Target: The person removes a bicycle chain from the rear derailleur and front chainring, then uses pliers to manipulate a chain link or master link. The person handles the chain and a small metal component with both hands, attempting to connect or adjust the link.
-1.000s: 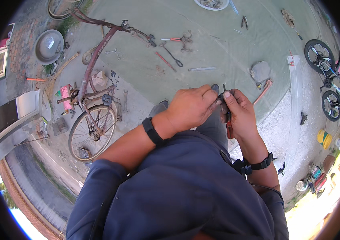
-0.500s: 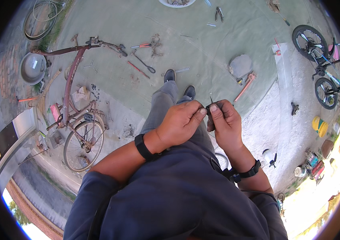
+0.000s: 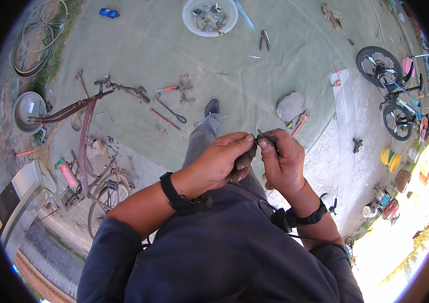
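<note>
Both hands meet in front of my legs, thumbs almost touching over a small dark piece [image 3: 256, 141]. My left hand [image 3: 212, 164] is closed, its thumb and forefinger pinching at that piece, fingers curled beneath. My right hand [image 3: 284, 159] is closed too, thumb pressed against the forefinger, and a thin grey pointed tip [image 3: 260, 133] sticks up from its grip. What the tip belongs to is hidden by the fingers. Dark grime covers the fingertips.
A rusty bicycle frame [image 3: 84, 131] stands at left. On the green sheet lie pliers [image 3: 265, 40], a red-handled screwdriver [image 3: 168, 88], a pipe wrench [image 3: 301, 122], a flat stone [image 3: 290, 106] and a white basin [image 3: 186, 22] of metal parts. Another bicycle [image 3: 393, 96] is at right.
My view has shifted, bringing the basin more fully in and showing a blue can at far left. One shoe no longer shows. My hands stay together, the left fingers curled further under.
</note>
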A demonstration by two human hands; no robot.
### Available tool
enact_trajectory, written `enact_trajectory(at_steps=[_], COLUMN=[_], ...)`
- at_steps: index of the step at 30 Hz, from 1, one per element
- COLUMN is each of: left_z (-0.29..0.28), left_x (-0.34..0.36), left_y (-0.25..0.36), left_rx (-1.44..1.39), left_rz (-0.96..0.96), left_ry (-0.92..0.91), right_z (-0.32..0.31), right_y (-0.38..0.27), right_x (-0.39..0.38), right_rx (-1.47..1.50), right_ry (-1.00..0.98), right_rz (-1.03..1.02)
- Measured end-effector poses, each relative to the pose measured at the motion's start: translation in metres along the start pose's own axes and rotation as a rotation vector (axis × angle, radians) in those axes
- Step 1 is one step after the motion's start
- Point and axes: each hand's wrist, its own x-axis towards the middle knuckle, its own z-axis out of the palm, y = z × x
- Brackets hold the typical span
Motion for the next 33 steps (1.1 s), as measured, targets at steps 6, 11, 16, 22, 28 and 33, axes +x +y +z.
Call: enact_trajectory(at_steps=[6, 11, 16, 22, 28, 33], left_z=[-0.024, -0.036, -0.036, -0.027, -0.007, 0.016], left_x=[0.016, 0.028, 0.037, 0.051, 0.060, 0.062], left_y=[0.046, 0.061, 0.060, 0.039, 0.012, -0.008], left_rx=[1.045, 1.563, 1.592, 1.456, 1.231, 0.876], left_rz=[0.629, 0.854, 0.839, 0.785, 0.737, 0.399], left_ry=[0.188, 0.230, 0.161, 0.165, 0.213, 0.162], right_z=[0.015, 0.022, 0.026, 0.013, 0.001, -0.017], right_y=[-0.008, 0.000, 0.007, 0.021, 0.036, 0.056], right_x=[0.046, 0.063, 0.060, 0.047, 0.030, 0.010], right_rx=[0.359, 0.601, 0.807, 0.750, 0.703, 0.431], right_ry=[-0.050, -0.089, -0.044, -0.086, -0.027, 0.025], right_rz=[0.329, 0.642, 0.848, 0.802, 0.547, 0.348])
